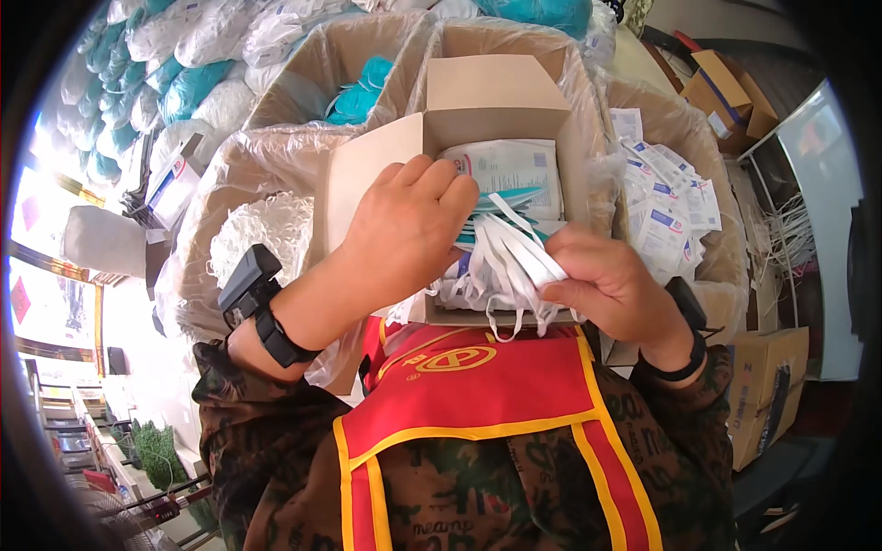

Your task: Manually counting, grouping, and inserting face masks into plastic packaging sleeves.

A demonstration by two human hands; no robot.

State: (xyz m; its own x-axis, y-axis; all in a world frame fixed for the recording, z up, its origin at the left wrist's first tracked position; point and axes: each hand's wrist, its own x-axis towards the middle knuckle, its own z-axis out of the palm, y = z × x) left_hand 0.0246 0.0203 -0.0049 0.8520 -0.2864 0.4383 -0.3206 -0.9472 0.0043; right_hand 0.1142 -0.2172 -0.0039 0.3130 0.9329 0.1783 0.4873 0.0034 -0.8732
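A fisheye camera, the left of two worn side by side on the head, looks steeply down over a red apron [496,387] at the lower center of the frame. The left hand [413,213] and right hand [606,277], near the middle, fall within close range above an open box [499,84]. Bags [195,90] lie farther off at the upper left. Straight edges bow toward the rim, and the corners fade to black.
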